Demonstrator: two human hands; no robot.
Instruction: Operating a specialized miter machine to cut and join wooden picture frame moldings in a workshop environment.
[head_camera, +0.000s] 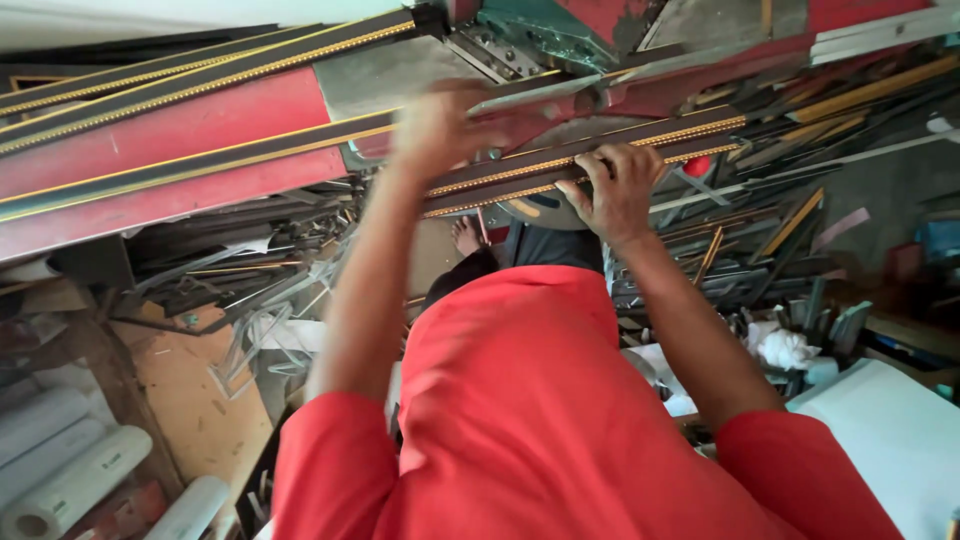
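Head view: a long, stiff, light black moulding strip with gold beaded edging (600, 160) is pinched by the right hand (615, 190); the blurred left hand (440, 125) cannot be read.

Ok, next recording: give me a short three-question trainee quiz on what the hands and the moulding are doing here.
1. True or false: the right hand rests on the dark moulding strip with the gold beaded edge.
2. Which best describes the left hand? A) sharp and flat on the floor B) blurred, raised over the same strip C) holding a paper roll
3. What lies at the lower left of the view?

Key
1. True: its fingers curl over the strip's edge.
2. B; whether its grip is closed cannot be told through the blur.
3. White paper rolls beside a brown board.
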